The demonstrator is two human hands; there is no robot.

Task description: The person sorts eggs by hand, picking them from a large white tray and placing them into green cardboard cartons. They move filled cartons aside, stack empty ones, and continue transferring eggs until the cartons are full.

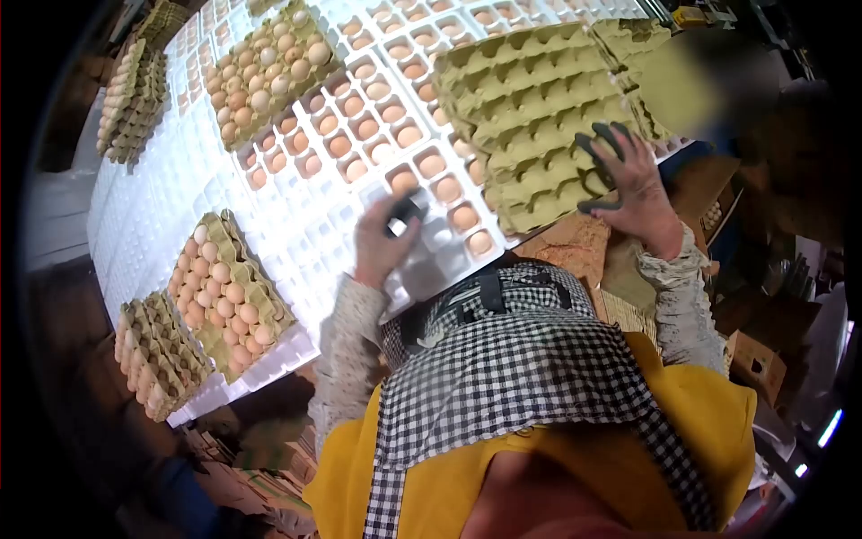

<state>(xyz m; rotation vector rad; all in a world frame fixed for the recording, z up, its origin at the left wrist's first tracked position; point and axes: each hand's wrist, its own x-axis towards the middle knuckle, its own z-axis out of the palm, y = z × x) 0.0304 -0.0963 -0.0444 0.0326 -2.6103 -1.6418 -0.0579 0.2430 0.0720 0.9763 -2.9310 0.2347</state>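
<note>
My left hand (384,241) hangs over the front part of a white foam egg tray (429,289). Dark covers sit on its fingertips, and the fingers curve toward the thumb with white tray showing through the gap. Beside it, light brown eggs (464,217) fill a row of the tray's pockets; pockets below the hand hold none. My right hand (636,184) has its dark-tipped fingers spread at the right side of a yellowish pulp egg carton (530,108). The carton's cups are bare, and it overlaps the foam trays.
Pulp cartons full of eggs stand at the back (269,76) and at the left front (215,296). Stacked egg cartons (133,103) rise at the far left, another stack (157,359) at the near left edge. A cardboard box (754,368) is low on the right.
</note>
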